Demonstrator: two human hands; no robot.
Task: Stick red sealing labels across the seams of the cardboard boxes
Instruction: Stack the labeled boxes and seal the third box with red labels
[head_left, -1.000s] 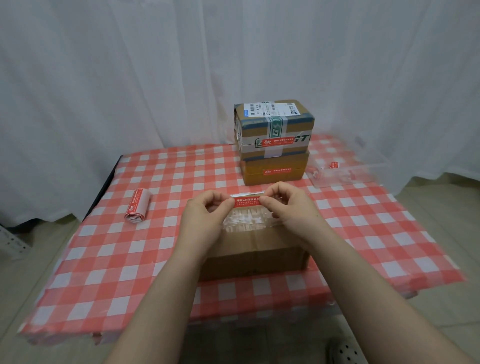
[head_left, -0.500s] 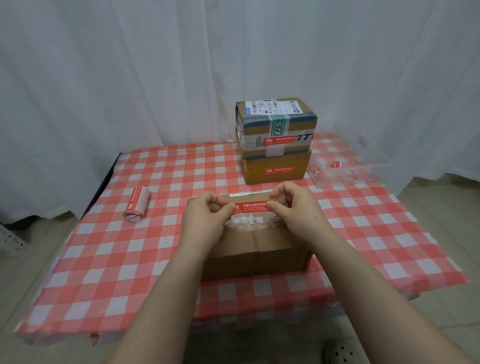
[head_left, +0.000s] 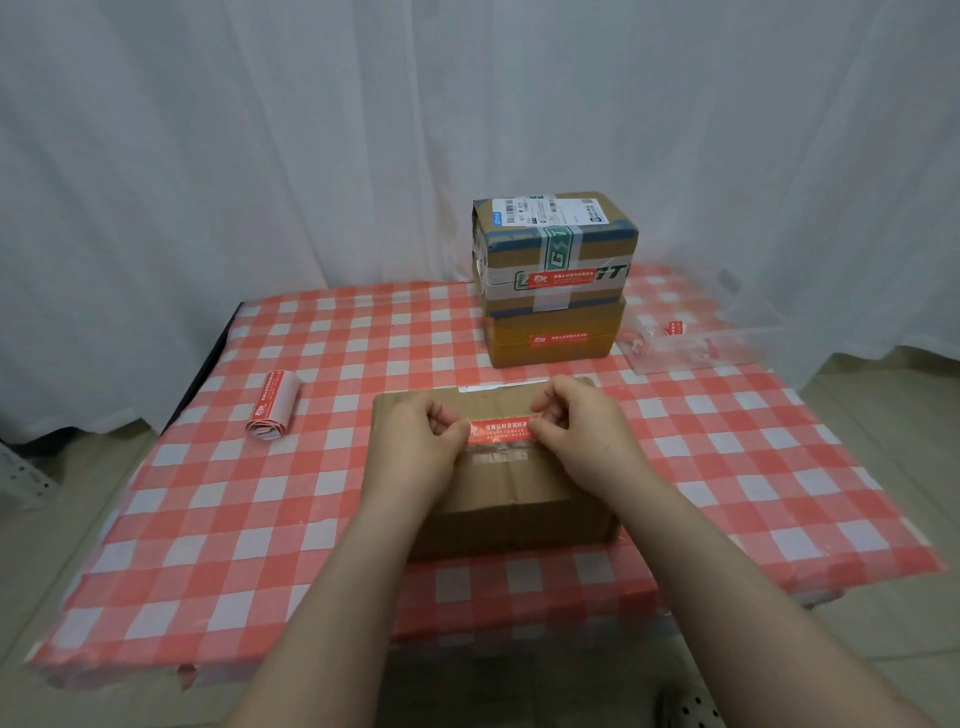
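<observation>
- Left hand (head_left: 415, 441) and right hand (head_left: 582, 431) are together over the near cardboard box (head_left: 519, 499), centre of the frame.
- Fingers: the left fingers (head_left: 457, 431) are curled and pinch the left end of the red label (head_left: 503, 432). The right fingers (head_left: 540, 428) are curled and pinch its right end. The label is stretched flat between them, white print facing up.
- Change from 1.0 s ago: the label was then held at the far edge of the box top. It now sits lower in the frame, over the middle of the top, just above a strip of clear tape (head_left: 498, 458). Both hands have come down with it.
- I cannot tell whether the label is already stuck to the cardboard.
- The box stands near the front edge of the worktop (head_left: 260, 519), which is covered by a red-and-white checked cloth. Its place matches the earlier frames.
- Upper centre: two stacked boxes, top box (head_left: 556, 244) on bottom box (head_left: 556, 353), each with a red label on its front face, as before.
- Left of the frame: a roll of labels (head_left: 274, 410) lying on the cloth, well apart from the hands and not moved.
- Right of the frame: a clear tray (head_left: 701, 343) beside the stack, holding small red pieces.
- A white curtain (head_left: 260, 156) hangs behind.
</observation>
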